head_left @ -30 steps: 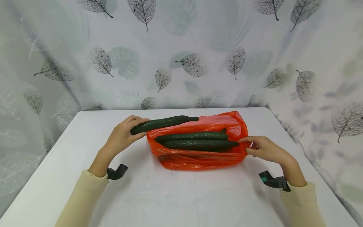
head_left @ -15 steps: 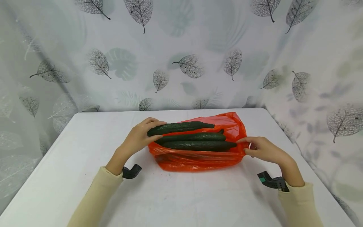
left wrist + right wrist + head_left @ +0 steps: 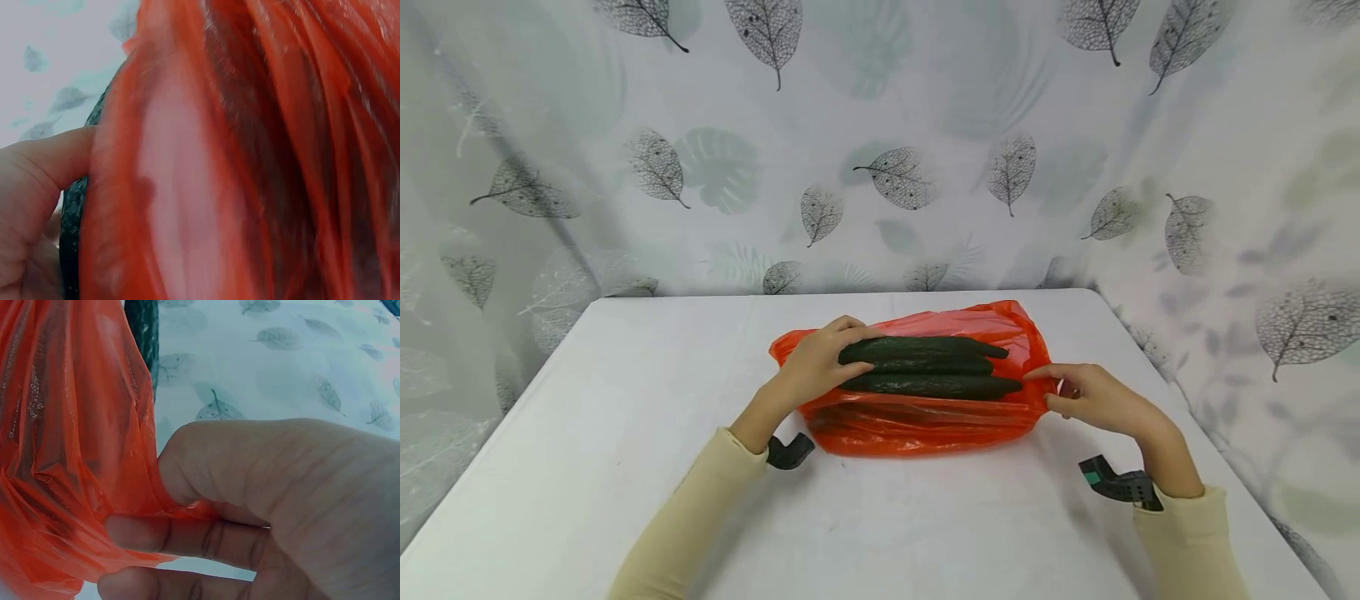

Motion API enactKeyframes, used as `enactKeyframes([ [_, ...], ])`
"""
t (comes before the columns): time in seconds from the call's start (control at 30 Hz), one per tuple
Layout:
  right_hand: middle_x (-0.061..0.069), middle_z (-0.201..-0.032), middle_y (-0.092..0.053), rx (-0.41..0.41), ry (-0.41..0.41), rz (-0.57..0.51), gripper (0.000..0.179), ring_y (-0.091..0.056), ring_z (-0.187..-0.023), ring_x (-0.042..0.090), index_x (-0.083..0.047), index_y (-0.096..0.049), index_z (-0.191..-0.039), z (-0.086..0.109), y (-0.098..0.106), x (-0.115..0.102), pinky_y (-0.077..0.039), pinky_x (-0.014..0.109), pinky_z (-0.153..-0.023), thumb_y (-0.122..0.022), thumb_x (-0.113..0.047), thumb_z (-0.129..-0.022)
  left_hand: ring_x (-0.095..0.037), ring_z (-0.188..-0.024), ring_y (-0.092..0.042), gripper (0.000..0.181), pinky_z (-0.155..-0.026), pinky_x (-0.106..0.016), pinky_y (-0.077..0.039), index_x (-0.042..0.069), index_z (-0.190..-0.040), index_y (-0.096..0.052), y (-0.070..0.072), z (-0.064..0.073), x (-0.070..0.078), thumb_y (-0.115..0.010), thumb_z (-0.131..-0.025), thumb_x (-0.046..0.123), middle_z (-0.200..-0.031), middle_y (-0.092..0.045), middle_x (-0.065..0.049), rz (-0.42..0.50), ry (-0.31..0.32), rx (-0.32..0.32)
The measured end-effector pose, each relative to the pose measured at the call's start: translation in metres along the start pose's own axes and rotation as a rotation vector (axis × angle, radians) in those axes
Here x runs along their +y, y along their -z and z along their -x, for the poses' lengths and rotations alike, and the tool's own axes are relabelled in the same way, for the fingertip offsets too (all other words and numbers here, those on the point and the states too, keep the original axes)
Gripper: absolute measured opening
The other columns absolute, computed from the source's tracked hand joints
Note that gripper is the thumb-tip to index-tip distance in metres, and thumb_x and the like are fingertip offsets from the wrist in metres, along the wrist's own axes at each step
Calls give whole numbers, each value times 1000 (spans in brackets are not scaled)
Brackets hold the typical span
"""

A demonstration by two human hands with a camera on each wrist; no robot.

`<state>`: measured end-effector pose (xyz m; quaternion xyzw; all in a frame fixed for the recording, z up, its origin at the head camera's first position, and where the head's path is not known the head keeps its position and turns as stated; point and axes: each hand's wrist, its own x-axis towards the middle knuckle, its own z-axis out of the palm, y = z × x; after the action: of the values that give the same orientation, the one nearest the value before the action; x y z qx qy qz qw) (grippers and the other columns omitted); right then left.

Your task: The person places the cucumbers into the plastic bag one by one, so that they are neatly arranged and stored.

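Observation:
A red plastic bag (image 3: 917, 429) lies on its side with its mouth spread wide. Inside rest two dark green cucumbers (image 3: 932, 386), side by side. My left hand (image 3: 820, 362) grips a third cucumber (image 3: 925, 346) by its left end, lying along the far side of the other two within the bag's mouth. In the left wrist view the thumb of the left hand (image 3: 37, 200) is against the cucumber, partly hidden behind blurred red film. My right hand (image 3: 1093, 396) pinches the bag's right edge; the right wrist view shows thumb and finger of the right hand (image 3: 250, 506) with film between them.
The bag sits on a white table (image 3: 925, 533) towards its far edge. Behind and beside the table hangs a leaf-patterned curtain (image 3: 865, 108). Each wrist wears a black strap (image 3: 1123, 483).
My left hand has moved right and slightly down, carrying its cucumber from the bag's left rim into the bag's mouth beside the others. My right hand stays at the bag's right edge.

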<state>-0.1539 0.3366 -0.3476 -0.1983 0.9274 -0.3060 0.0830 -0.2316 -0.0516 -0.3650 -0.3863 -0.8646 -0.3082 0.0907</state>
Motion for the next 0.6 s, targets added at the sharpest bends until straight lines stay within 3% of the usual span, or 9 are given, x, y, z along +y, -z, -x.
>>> enactKeyframes([
  [0.2, -3, -79, -54, 1, 7, 10, 33, -48, -64, 8, 2, -63, -122, -2, 0, 1, -43, 24, -54, -58, -2, -90, -21, -99, -64, 45, -82, -36, -55, 14, -130, -63, -14, -9, -1, -75, -87, 19, -122, -60, -7, 9, 18, -58],
  [0.43, -3, -78, -55, 0, -5, 12, 34, -49, -66, 9, 2, -62, -124, -4, 1, -2, -44, 24, -55, -58, -4, -90, -23, -102, -63, 46, -86, -40, -54, 16, -132, -60, -20, -12, -5, -74, -88, 23, -125, -61, -8, -32, 29, -76],
  [0.6, -2, -77, -56, -4, -22, -5, 35, -50, -68, 11, 3, -61, -125, -1, 0, -4, -45, 24, -55, -59, -4, -90, -23, -116, -58, 48, -96, -43, -49, 15, -135, -57, -25, -10, -10, -70, -91, 29, -131, -58, -7, -45, 59, -154],
])
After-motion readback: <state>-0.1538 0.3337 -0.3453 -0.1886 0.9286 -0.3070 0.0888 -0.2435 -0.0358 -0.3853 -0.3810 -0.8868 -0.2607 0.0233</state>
